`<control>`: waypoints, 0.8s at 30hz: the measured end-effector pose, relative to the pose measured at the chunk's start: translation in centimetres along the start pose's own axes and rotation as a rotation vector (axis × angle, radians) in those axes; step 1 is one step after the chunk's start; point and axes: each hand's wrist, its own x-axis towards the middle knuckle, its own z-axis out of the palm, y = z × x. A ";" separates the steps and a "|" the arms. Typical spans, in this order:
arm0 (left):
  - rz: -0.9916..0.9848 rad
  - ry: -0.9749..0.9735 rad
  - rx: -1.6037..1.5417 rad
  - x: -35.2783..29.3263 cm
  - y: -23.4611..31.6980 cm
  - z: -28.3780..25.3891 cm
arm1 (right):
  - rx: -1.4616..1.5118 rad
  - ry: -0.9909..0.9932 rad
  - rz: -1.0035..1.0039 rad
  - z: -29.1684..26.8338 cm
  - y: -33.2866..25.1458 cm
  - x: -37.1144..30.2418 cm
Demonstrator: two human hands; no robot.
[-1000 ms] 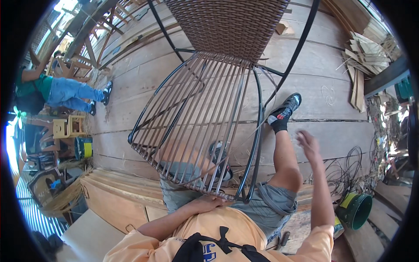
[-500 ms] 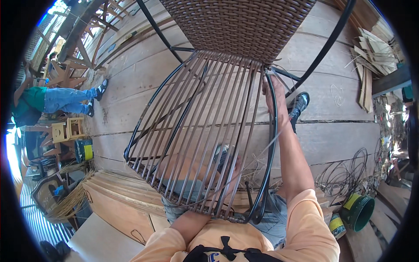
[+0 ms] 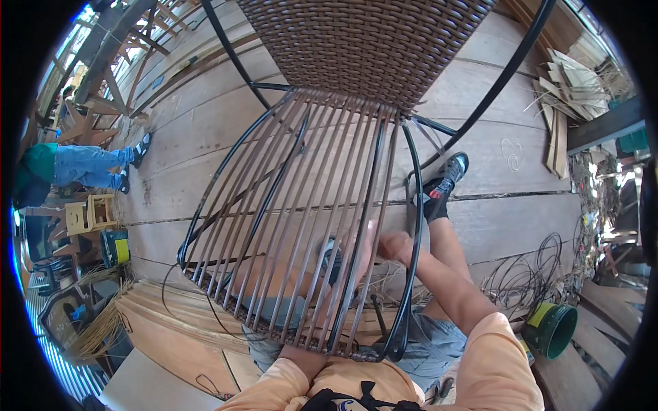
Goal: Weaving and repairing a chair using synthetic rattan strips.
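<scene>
A chair with a brown woven back (image 3: 356,48) stands before me on a black metal frame (image 3: 415,178). Brown strands (image 3: 322,205) run lengthwise across its seat in spaced lines. My left hand (image 3: 363,250) is beneath the seat, partly hidden by the strands, its forearm passing under the front rail. My right hand (image 3: 395,246) is close beside it, inside the right side rail, fingers curled together; whatever they grip is hidden. A thin dark loose strand (image 3: 164,291) loops out beyond the seat's front left corner.
Wooden boards and a panel (image 3: 171,335) lie at left front. A green bucket (image 3: 552,330) and coiled dark strands (image 3: 534,274) are at right, with wood scraps (image 3: 572,89) farther back. A person in jeans (image 3: 86,164) stands at far left beside a small wooden stool (image 3: 91,214).
My right hand has left the rear right corner of the seat and come forward beside my left hand. The loose strand no longer crosses the seat's right side; a loop now shows at front left.
</scene>
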 end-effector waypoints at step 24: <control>0.044 -0.053 -0.104 0.2 -7.5 3.5 | 1.227 0.597 -0.262 -4.2 3.5 1.8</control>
